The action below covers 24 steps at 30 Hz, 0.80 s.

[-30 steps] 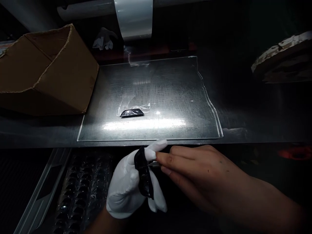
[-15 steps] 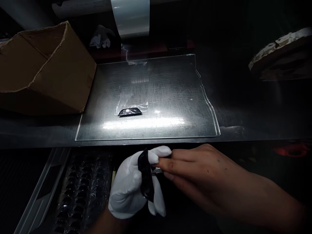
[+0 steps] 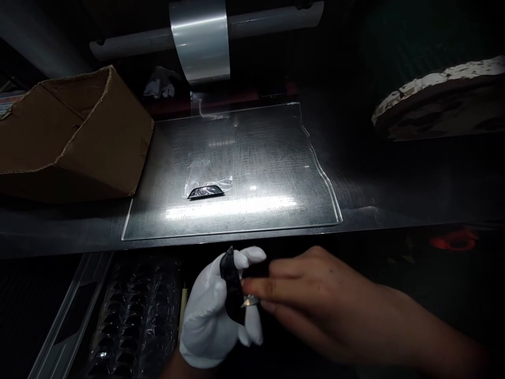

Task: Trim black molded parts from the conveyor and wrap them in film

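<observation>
My left hand (image 3: 209, 316), in a white glove, is closed around a glossy black curved part (image 3: 233, 289) and holds it upright on edge below the bench front. In my bare right hand (image 3: 315, 302), a small metal blade (image 3: 250, 301) is pinched between thumb and fingers. Its tip meets the right edge of the black part near the lower end. Another black part (image 3: 205, 192), long and trapezoid, lies with clear film (image 3: 201, 171) on the glass plate (image 3: 272, 158). The grip on the blade's handle is hidden by my fingers.
A cardboard box (image 3: 106, 142) stands at the left of the plate. Behind hangs a roll of clear film (image 3: 201, 45) on a bar. Below left lies a clear tray (image 3: 136, 316) with several dark parts. A red-handled tool (image 3: 455, 240) lies at the right.
The blade has moved down along the black part's edge, from near its middle towards the lower end. The head view has tilted up slightly, so the bench sits lower in the picture.
</observation>
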Tool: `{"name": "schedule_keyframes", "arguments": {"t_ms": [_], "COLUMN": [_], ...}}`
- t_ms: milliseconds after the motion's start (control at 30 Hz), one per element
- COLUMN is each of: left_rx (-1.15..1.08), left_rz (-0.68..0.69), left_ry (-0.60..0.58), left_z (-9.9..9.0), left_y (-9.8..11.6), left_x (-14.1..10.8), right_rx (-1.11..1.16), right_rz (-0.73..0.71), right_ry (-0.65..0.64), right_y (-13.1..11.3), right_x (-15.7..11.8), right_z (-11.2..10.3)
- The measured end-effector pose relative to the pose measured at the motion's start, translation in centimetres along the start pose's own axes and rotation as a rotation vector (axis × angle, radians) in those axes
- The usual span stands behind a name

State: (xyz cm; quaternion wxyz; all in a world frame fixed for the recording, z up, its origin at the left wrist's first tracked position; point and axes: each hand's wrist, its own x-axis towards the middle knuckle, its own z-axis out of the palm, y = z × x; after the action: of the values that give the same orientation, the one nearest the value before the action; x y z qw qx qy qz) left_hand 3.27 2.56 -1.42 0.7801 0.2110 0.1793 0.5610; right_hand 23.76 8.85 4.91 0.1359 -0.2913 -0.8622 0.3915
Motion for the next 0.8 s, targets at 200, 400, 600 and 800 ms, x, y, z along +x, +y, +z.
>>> {"name": "schedule_keyframes", "arguments": {"t_ms": [200, 400, 600, 800], "left_rx": [-0.002, 0.104, 0.105, 0.097], "left_rz": [-0.009, -0.048, -0.075, -0.032], "left_ry": [-0.037, -0.011, -0.015, 0.005], "left_z": [-0.3, -0.2, -0.1, 0.0], "left_y": [0.4, 0.6, 0.9, 1.2], "left_x": [0.1, -0.3, -0.2, 0.2], "right_rx": [0.047, -0.051, -0.080, -0.063], "right_rz": [0.023, 0.013, 0.019, 0.016], "right_ry": [0.079, 0.212, 0.151, 0.033], "right_y": [-0.1, -0.6, -0.4, -0.9], "right_x": [-0.4, -0.1, 0.1, -0.4], "right_z": [0.0, 0.6, 0.7, 0.6]}}
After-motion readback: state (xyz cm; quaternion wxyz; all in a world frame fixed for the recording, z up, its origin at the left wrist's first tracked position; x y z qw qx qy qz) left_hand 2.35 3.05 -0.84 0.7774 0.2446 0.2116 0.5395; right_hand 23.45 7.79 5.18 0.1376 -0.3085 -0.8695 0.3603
